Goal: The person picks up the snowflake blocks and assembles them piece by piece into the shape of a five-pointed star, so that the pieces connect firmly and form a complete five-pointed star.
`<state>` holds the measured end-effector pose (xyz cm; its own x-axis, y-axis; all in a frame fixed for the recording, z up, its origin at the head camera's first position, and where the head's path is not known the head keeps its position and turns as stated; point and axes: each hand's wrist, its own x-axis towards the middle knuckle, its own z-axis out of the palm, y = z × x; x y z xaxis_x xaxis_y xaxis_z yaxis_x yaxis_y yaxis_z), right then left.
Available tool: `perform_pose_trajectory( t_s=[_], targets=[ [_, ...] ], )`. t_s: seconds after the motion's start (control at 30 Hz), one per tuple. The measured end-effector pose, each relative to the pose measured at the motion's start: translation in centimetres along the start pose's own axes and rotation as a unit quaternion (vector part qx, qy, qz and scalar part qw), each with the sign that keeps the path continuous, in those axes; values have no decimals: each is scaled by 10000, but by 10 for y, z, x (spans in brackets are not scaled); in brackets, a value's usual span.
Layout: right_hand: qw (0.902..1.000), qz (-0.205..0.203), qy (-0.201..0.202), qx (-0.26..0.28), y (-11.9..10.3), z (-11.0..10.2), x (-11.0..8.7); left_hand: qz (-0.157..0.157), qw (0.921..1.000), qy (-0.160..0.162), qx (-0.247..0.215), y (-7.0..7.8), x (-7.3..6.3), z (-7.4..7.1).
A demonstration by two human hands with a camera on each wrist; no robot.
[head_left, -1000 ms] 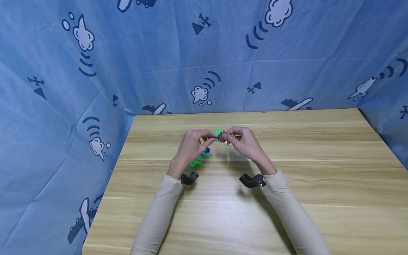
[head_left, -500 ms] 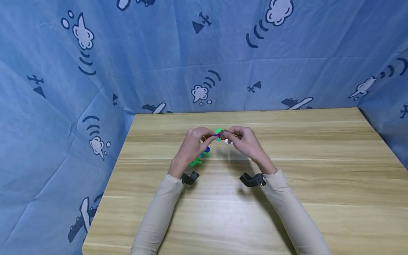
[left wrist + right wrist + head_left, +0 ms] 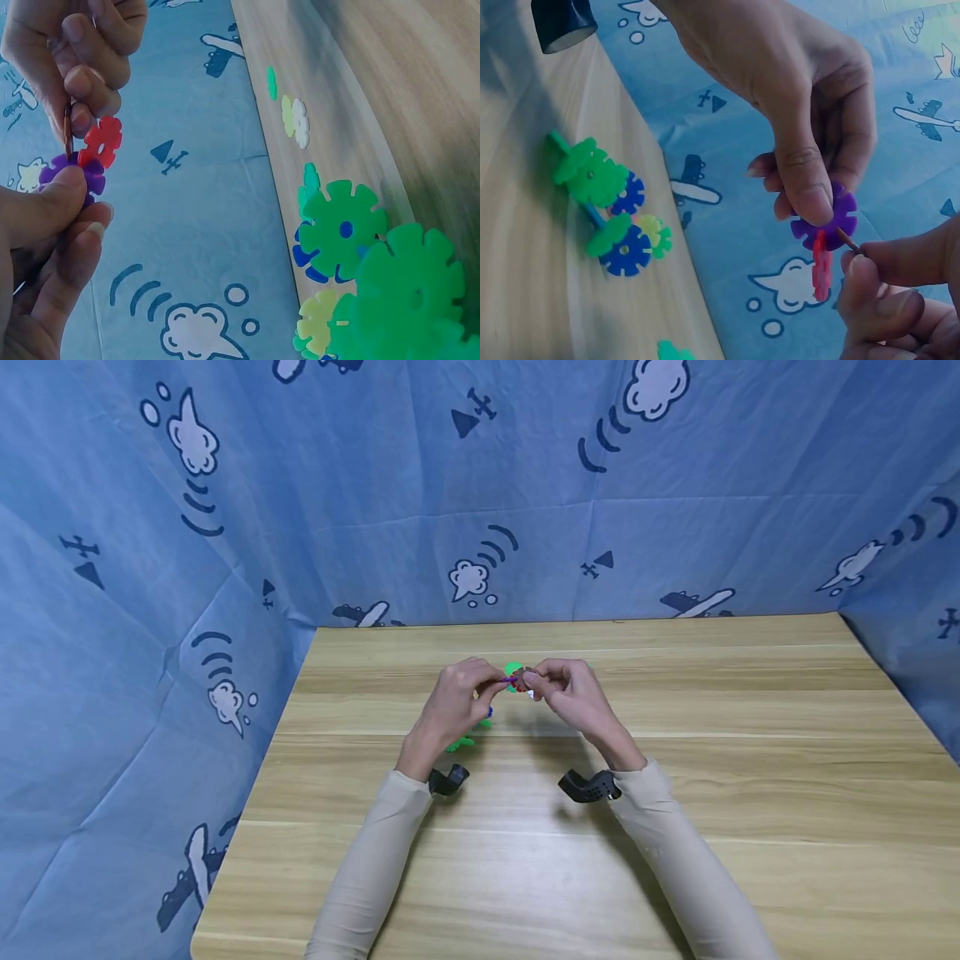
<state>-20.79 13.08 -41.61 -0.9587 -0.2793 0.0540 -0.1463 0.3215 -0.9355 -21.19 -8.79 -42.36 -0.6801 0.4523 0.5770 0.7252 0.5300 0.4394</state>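
Above the table, my left hand (image 3: 452, 706) pinches a purple notched plastic disc (image 3: 91, 180) between thumb and fingers. A red notched disc (image 3: 103, 141) is joined to the purple one and stands at an angle to it. My right hand (image 3: 579, 697) pinches a brown notched disc (image 3: 847, 241), seen edge-on in both wrist views, with its edge right at the purple disc's rim. Both hands are close together, fingertips almost meeting. How deep the brown disc sits in a notch I cannot tell.
On the wooden table (image 3: 487, 860), a joined cluster of green discs (image 3: 592, 176) and blue discs (image 3: 626, 251) lies near the left hand. Farther along are a white disc (image 3: 301, 124), a pale yellow disc (image 3: 288, 116) and a green disc (image 3: 271, 82). A blue patterned curtain (image 3: 525, 485) hangs behind.
My right hand has shifted slightly left toward the left hand, covering more of the white disc behind it. The left hand stays nearly still after rising a little, both grips kept.
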Motion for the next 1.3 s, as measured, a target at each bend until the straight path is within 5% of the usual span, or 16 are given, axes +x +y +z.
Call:
perform_pose_trajectory(
  t_s=[0.7,1.0,1.3],
  targets=[
    [9998,-122,46,181,-3,13,-3,71,9998,95,161,3,-1,-5],
    [9997,198,-108,113,-8,1,-2,-440,9988,-145,-172,4,2,-8],
    [9999,66,77,137,-5,-5,0,-742,9971,-161,-93,2,1,-11]
  ],
)
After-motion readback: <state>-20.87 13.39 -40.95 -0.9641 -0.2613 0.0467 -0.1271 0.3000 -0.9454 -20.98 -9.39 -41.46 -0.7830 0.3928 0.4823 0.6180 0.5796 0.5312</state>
